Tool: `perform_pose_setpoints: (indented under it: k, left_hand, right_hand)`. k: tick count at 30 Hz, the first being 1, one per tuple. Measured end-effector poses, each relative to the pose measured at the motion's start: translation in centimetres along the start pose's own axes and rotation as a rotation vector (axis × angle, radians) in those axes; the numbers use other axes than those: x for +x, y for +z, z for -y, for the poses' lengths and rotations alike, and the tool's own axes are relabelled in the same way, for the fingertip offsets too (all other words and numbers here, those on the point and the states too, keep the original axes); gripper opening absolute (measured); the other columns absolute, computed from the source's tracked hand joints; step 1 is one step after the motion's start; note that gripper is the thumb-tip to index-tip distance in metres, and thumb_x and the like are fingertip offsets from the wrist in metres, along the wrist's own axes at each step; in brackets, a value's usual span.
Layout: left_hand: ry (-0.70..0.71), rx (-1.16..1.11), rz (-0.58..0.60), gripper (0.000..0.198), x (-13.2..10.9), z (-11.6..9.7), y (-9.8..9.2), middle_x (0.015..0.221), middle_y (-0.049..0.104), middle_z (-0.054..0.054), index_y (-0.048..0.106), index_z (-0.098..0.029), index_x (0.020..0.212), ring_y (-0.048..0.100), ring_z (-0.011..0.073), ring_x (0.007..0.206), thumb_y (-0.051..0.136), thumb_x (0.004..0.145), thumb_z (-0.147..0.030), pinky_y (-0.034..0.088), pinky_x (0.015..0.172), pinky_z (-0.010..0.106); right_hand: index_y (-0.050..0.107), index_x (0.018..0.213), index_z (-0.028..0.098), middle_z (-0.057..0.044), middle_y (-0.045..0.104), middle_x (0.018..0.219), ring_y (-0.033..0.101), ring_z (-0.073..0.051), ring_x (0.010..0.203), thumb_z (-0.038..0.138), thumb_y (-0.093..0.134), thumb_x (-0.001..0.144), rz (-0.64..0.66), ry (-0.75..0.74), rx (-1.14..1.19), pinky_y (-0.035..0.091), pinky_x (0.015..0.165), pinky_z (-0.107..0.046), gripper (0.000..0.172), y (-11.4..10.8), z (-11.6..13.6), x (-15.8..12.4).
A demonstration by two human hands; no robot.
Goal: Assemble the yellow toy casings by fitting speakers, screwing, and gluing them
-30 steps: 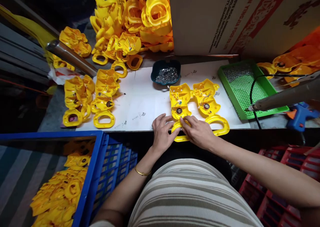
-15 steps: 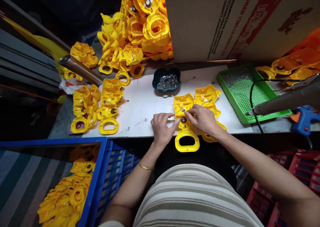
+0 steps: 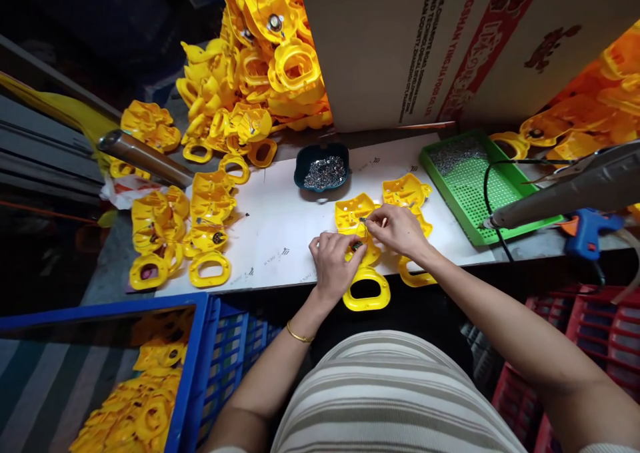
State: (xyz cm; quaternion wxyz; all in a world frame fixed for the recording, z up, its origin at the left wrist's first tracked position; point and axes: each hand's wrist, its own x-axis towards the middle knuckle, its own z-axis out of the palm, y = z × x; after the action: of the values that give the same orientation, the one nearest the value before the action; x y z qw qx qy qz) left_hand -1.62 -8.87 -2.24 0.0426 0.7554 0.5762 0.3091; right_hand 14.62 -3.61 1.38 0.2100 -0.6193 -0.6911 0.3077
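A yellow plastic shell half (image 3: 354, 210) with a handle ring (image 3: 367, 290) lies in front of me at the table's edge, its hollow side up. My left hand (image 3: 334, 263) is over its lower part, thumb and fingers closed around a small round speaker (image 3: 357, 246). Between the thumb and forefinger of my right hand (image 3: 398, 228) is a small part on thin wires (image 3: 363, 220), which looks like a little circuit board. Just right of these, a second yellow shell (image 3: 406, 190) lies partly hidden behind my right hand.
A dark bowl of screws (image 3: 324, 172) and a green perforated tray of small metal parts (image 3: 470, 193) stand farther back. Yellow shells (image 3: 210, 206) lie at left; more are heaped behind. A blue glue gun (image 3: 590, 233), cardboard box (image 3: 370, 53) and blue crate (image 3: 200, 346) surround the table.
My left hand has moved onto the speaker, which was uncovered in the shell before. My right hand still pinches the small wired part. The whole view has shifted slightly.
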Motion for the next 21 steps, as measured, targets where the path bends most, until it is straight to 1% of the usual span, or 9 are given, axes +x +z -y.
perform_pose_setpoints:
  k: [2,4,6,8,11,13,16,19,21]
  left_hand:
    - [-0.036,0.031,-0.075,0.029,0.3,-0.2,-0.3,0.093,0.069,0.006,0.066,-0.018,0.103,0.057,0.0224,0.09,0.073,0.08,-0.035,0.036,0.086,0.038]
    - [-0.017,0.068,-0.126,0.048,1.0,-0.7,-0.4,0.108,0.067,0.012,0.061,-0.015,0.116,0.056,0.0264,0.1,0.074,0.077,-0.041,0.037,0.09,0.04]
    - [0.051,0.091,-0.08,0.059,2.0,-1.1,-0.3,0.127,0.06,0.016,0.057,-0.016,0.127,0.051,0.0306,0.115,0.073,0.076,-0.043,0.034,0.097,0.044]
    - [0.112,0.079,0.038,0.056,3.0,-1.3,0.0,0.132,0.06,0.013,0.056,-0.019,0.13,0.048,0.0313,0.123,0.07,0.079,-0.038,0.028,0.101,0.047]
    - [0.136,0.015,0.184,0.035,4.3,-0.7,0.7,0.115,0.071,0.006,0.062,-0.022,0.121,0.056,0.0271,0.116,0.063,0.086,-0.025,0.026,0.101,0.049]
    - [0.159,-0.026,0.24,0.029,4.8,-0.1,1.0,0.108,0.074,0.005,0.063,-0.021,0.118,0.06,0.0247,0.11,0.059,0.089,-0.022,0.029,0.099,0.047]
    - [0.228,-0.087,0.259,0.032,5.3,1.0,1.1,0.11,0.073,0.007,0.06,-0.018,0.125,0.064,0.0209,0.104,0.057,0.093,-0.024,0.032,0.102,0.044]
    - [0.281,-0.135,0.235,0.025,5.6,1.9,1.3,0.109,0.074,0.006,0.065,-0.02,0.115,0.066,0.0186,0.102,0.06,0.093,-0.027,0.033,0.105,0.042]
    - [0.316,-0.156,0.232,0.019,5.8,2.4,1.4,0.104,0.075,0.004,0.069,-0.021,0.108,0.066,0.0185,0.103,0.061,0.092,-0.027,0.031,0.108,0.044]
  right_hand:
    - [0.072,0.076,0.02,-0.004,0.072,0.081,0.062,-0.018,0.074,0.033,0.054,0.079,0.007,0.006,-0.052,0.037,0.064,-0.028,0.022,-0.7,0.1,0.0]
    - [0.072,0.076,0.02,-0.003,0.072,0.079,0.061,-0.018,0.073,0.032,0.054,0.077,0.021,0.03,-0.067,0.035,0.062,-0.028,0.022,-1.1,0.3,0.0]
    - [0.071,0.073,0.021,-0.002,0.071,0.076,0.059,-0.017,0.071,0.031,0.053,0.075,0.045,0.046,-0.054,0.034,0.061,-0.027,0.021,-1.2,0.4,0.1]
    - [0.069,0.067,0.02,-0.002,0.069,0.072,0.057,-0.016,0.067,0.031,0.053,0.074,0.064,0.054,-0.032,0.033,0.06,-0.027,0.021,-1.2,0.3,0.3]
    - [0.066,0.063,0.019,-0.001,0.065,0.067,0.054,-0.015,0.065,0.03,0.052,0.072,0.067,0.064,0.01,0.033,0.06,-0.027,0.02,-1.2,0.1,0.6]
    - [0.066,0.064,0.018,-0.001,0.064,0.067,0.053,-0.015,0.065,0.03,0.053,0.071,0.069,0.068,0.036,0.033,0.06,-0.027,0.019,-1.4,0.0,0.9]
    - [0.068,0.064,0.017,-0.001,0.063,0.066,0.052,-0.014,0.065,0.029,0.053,0.071,0.104,0.072,0.085,0.032,0.06,-0.027,0.02,-1.8,-0.4,1.4]
    - [0.069,0.065,0.017,0.001,0.06,0.062,0.049,-0.013,0.062,0.029,0.054,0.071,0.153,0.081,0.103,0.031,0.059,-0.027,0.02,-2.0,-0.6,1.8]
    - [0.067,0.062,0.017,0.001,0.057,0.057,0.047,-0.012,0.059,0.029,0.055,0.072,0.181,0.086,0.094,0.03,0.057,-0.027,0.02,-2.1,-0.7,1.8]
